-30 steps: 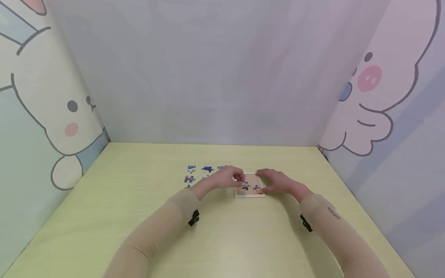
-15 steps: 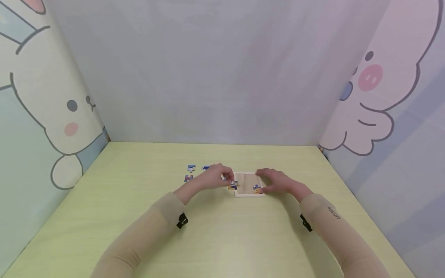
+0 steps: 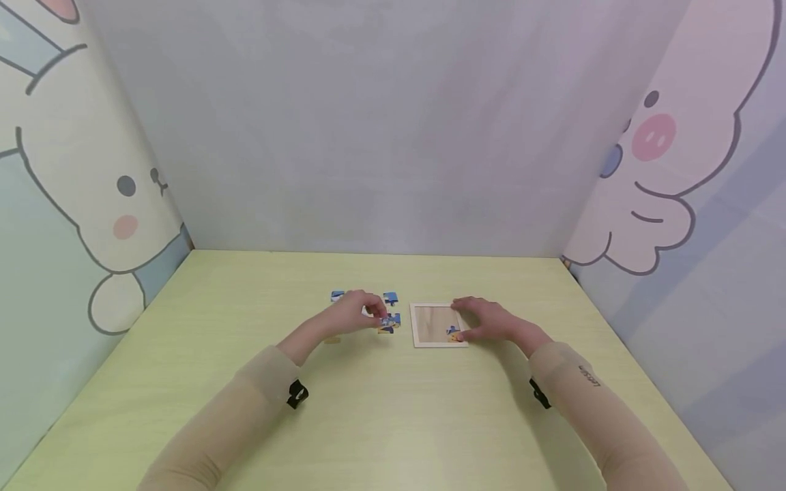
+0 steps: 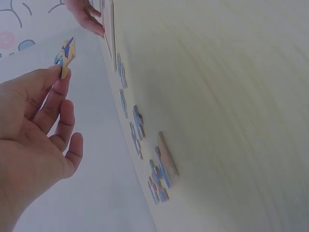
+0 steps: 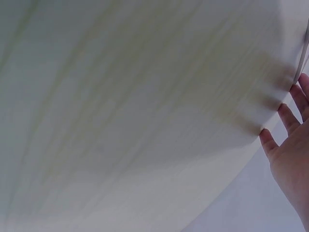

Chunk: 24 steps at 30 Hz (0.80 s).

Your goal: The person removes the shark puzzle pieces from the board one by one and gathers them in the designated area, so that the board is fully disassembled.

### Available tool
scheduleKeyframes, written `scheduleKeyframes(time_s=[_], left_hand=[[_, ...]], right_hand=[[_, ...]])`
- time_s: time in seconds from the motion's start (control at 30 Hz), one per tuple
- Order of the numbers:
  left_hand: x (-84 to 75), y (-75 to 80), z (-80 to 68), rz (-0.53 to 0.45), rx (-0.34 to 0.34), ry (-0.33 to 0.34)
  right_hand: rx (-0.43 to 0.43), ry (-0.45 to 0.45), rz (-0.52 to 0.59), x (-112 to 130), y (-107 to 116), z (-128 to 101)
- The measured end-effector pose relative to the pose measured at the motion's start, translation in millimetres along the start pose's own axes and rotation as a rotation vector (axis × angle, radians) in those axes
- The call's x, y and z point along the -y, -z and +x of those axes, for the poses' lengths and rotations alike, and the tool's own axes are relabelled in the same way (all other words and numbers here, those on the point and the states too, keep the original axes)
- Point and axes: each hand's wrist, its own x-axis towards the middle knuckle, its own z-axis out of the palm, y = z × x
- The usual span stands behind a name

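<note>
My left hand (image 3: 351, 314) pinches a jigsaw piece (image 4: 67, 52) between thumb and index finger, held above the table left of the puzzle frame. Its other fingers curl loosely in the left wrist view. A pale wooden puzzle frame (image 3: 439, 345) lies flat with a bare wooden base, apart from a blue and yellow jigsaw section (image 3: 454, 333) in its near right corner. Along the frame's right side rests my right hand (image 3: 492, 322), fingers spread, with the thumb by that corner and fingertips near the far one. In the right wrist view its fingertips (image 5: 269, 140) touch down at the table.
Loose jigsaw pieces lie left of the frame, among them a blue one (image 3: 391, 298) at the back and another (image 3: 338, 295) farther left; my left hand hides some. The left wrist view shows several pieces (image 4: 137, 122) on the table. A grey cloth wall (image 3: 381, 170) stands behind.
My left hand has lifted the jigsaw piece away from the frame and carried it left, over the loose pieces. My right hand has stayed at the frame's right side.
</note>
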Motion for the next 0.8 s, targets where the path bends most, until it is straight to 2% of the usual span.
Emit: scheduleKeyframes(time_s=[0.27, 0.5, 0.8], left_hand=[[16.6, 3.6, -11.7, -0.041, 0.006, 0.017], [29.4, 1.7, -17.0, -0.003, 0.037, 0.083], [41.0, -2.0, -20.3, 0.015, 0.056, 0.097]], right_hand=[[-0.005, 0.007, -0.004, 1, 0, -1], [-0.008, 0.012, 0.0, 1, 0, -2], [-0.006, 0.002, 0.007, 2, 1, -2]])
